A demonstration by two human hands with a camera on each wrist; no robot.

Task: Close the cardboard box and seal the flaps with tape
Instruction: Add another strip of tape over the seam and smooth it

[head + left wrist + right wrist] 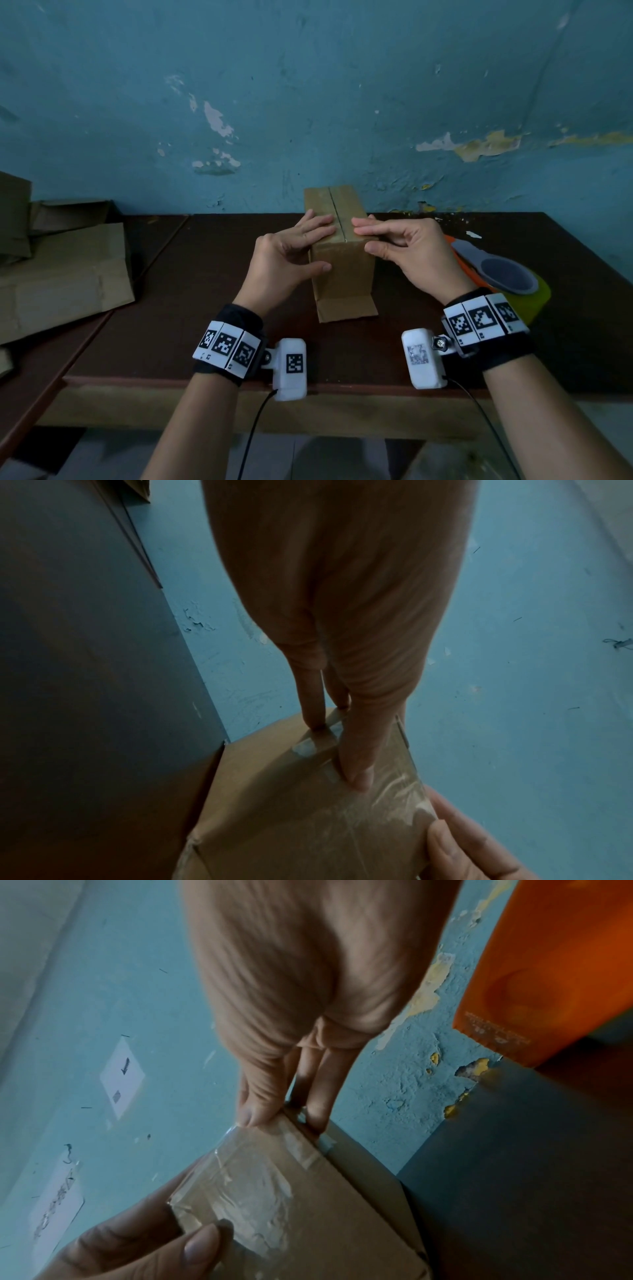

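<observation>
A small brown cardboard box [342, 277] stands upright in the middle of the dark table [191, 301]. Its top flaps are folded down and meet at a centre seam [337, 216]. My left hand [323, 245] lays straight fingers on the left flap, with the thumb against the near face. My right hand [363, 237] presses its fingers on the right flap, thumb at the near top edge. Clear tape [387, 804] shows wrinkled on the box [291, 818] in the left wrist view. The right wrist view shows the same tape [246, 1191] on the box [335, 1226].
An orange, green and grey tape dispenser [507, 277] lies on the table just right of my right hand; the right wrist view shows it as an orange block [548, 974]. Flattened cardboard sheets [61, 274] are piled at the left. A peeling blue wall [308, 102] stands directly behind the box.
</observation>
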